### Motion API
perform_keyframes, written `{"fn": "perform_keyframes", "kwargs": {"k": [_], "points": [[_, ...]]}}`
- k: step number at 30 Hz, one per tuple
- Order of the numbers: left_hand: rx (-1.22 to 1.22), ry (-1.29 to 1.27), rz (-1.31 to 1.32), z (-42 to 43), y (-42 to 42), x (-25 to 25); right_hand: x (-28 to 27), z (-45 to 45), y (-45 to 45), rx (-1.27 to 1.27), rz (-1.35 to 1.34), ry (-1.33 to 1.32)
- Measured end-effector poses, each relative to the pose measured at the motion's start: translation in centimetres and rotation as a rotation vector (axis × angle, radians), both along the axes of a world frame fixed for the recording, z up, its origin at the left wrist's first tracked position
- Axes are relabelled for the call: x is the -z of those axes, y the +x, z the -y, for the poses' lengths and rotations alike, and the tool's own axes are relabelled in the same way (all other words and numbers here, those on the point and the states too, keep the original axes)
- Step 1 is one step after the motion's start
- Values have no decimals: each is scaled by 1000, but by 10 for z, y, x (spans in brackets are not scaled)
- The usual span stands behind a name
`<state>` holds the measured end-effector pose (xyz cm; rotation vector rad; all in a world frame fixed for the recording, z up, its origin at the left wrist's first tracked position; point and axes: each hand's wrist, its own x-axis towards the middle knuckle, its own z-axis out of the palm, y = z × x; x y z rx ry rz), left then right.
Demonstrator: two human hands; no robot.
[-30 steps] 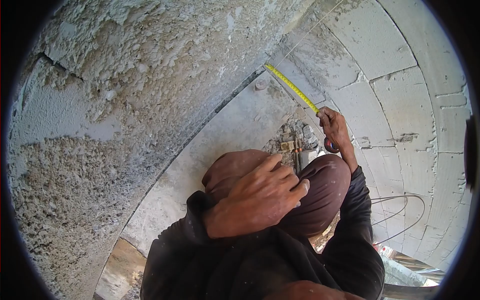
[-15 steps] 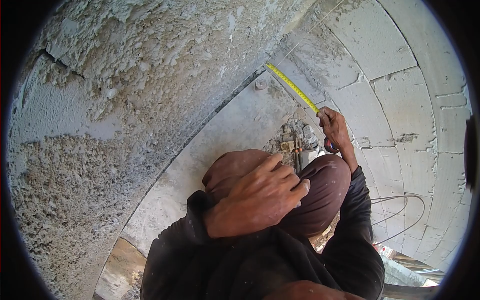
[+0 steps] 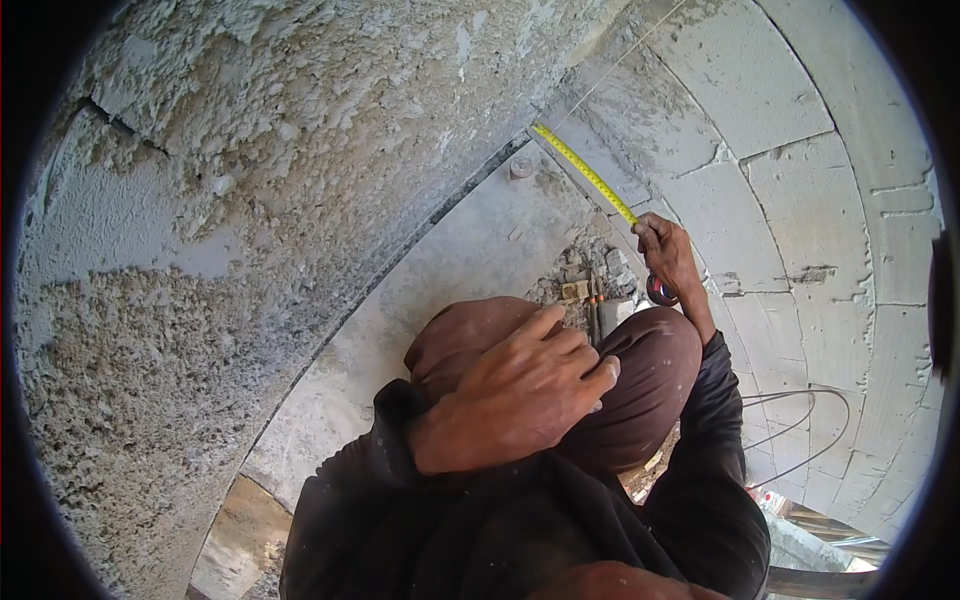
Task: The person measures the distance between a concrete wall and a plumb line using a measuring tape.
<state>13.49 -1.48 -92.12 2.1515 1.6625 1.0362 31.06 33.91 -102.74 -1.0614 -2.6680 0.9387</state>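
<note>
A yellow tape measure (image 3: pixel 586 174) has its blade drawn out, the far end at the corner where the rough wall meets the floor slab. My right hand (image 3: pixel 668 252) is closed on the near part of the blade. Its dark, round case (image 3: pixel 660 291) shows just below that hand. Bent over my knees, my left hand (image 3: pixel 520 388) has curled fingers, index and thumb close together. Whatever may be inside those fingers is hidden; the tips look whitish.
The rough plastered wall (image 3: pixel 290 180) rises on the left, and a block wall (image 3: pixel 800 200) curves along the right. A thin string (image 3: pixel 620 60) runs near the corner. Rubble (image 3: pixel 575 272) lies beyond my knees (image 3: pixel 650 380). A small round piece (image 3: pixel 521 168) sits on the slab.
</note>
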Motion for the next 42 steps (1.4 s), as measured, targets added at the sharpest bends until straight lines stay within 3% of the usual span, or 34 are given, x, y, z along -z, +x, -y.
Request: {"fn": "perform_keyframes", "kwargs": {"k": [20, 42], "points": [[1, -11, -17, 1, 0, 1, -2, 5, -3, 59, 0, -183], [19, 0, -4, 0, 1, 5, -9, 11, -6, 50, 3, -189]]}}
